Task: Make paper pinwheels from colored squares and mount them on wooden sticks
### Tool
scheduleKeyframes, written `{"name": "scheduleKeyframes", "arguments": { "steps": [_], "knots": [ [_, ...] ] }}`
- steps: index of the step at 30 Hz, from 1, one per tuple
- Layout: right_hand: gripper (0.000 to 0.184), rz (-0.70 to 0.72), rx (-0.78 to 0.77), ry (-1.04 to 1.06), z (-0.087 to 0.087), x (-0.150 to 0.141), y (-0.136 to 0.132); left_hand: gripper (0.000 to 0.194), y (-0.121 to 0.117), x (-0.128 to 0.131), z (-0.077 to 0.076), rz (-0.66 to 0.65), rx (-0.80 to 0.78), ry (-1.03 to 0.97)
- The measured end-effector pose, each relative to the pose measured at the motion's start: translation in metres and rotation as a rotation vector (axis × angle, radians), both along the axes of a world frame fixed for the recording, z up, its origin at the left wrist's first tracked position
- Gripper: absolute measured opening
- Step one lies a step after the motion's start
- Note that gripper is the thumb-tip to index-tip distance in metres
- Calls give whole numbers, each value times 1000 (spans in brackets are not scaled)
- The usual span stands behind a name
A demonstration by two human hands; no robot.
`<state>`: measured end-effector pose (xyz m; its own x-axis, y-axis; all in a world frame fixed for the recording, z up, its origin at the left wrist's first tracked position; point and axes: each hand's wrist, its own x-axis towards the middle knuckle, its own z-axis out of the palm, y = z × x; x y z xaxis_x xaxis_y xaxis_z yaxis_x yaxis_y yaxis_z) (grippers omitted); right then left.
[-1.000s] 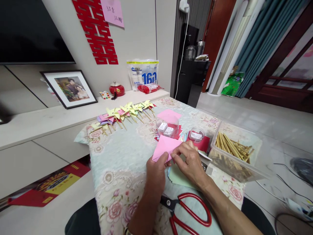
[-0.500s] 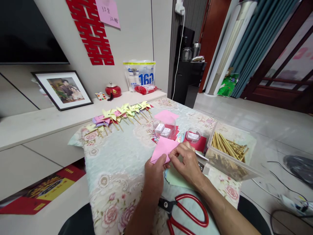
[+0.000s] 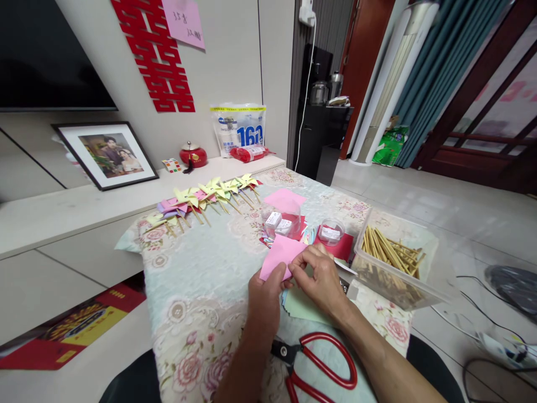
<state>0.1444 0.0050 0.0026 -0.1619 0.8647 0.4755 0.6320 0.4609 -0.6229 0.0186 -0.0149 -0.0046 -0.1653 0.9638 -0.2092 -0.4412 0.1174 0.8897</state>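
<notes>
A pink square of paper point(image 3: 280, 256) is held up in front of me, above the tablecloth. My left hand point(image 3: 265, 296) is closed on its lower left edge, thumb on top. At the lower right edge, my right hand point(image 3: 319, 277) pinches the same sheet with thumb and forefinger; whatever lies under those fingertips is hidden. Below my right hand lies a stack of light green paper point(image 3: 306, 308), partly covered by it. Red-handled scissors point(image 3: 287, 352) rest between my forearms, with their blades hidden under my left arm.
Several paper pinwheels on sticks point(image 3: 188, 197) lie along the table's far left edge. Round clear tubs point(image 3: 274, 219) with labelled packs stand beyond my hands, near red paper point(image 3: 344, 245) and more pink paper point(image 3: 285, 198). A clear bin point(image 3: 388, 267) of wooden sticks point(image 3: 384, 246) stands right.
The pink paper has turned very slightly in my fingers. Both hands keep their grip, and the view has shifted a little.
</notes>
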Motion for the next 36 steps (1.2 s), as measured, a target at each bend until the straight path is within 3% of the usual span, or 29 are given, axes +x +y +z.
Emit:
{"name": "scheduleKeyframes", "arguments": {
  "steps": [6,20,24,27,30,33,36],
  "knots": [
    [22,-3,2,5,0,0,0,12,-1,-1,0,1,12,150],
    [22,-46,-1,-50,0,-1,-2,20,0,-11,10,-6,-38,357],
    [9,-93,59,-81,7,3,-4,16,2,-15,11,-47,-91,339],
    [41,-50,92,13,17,13,-1,13,1,-19,13,-133,-114,329],
    [67,75,-93,181,24,23,2,13,0,-22,14,-214,-105,300],
    [77,236,-361,381,25,29,2,12,-1,-24,13,-257,-75,261],
    [84,297,-545,455,24,29,-1,15,-2,-26,12,-305,-38,249]
  ]
}}
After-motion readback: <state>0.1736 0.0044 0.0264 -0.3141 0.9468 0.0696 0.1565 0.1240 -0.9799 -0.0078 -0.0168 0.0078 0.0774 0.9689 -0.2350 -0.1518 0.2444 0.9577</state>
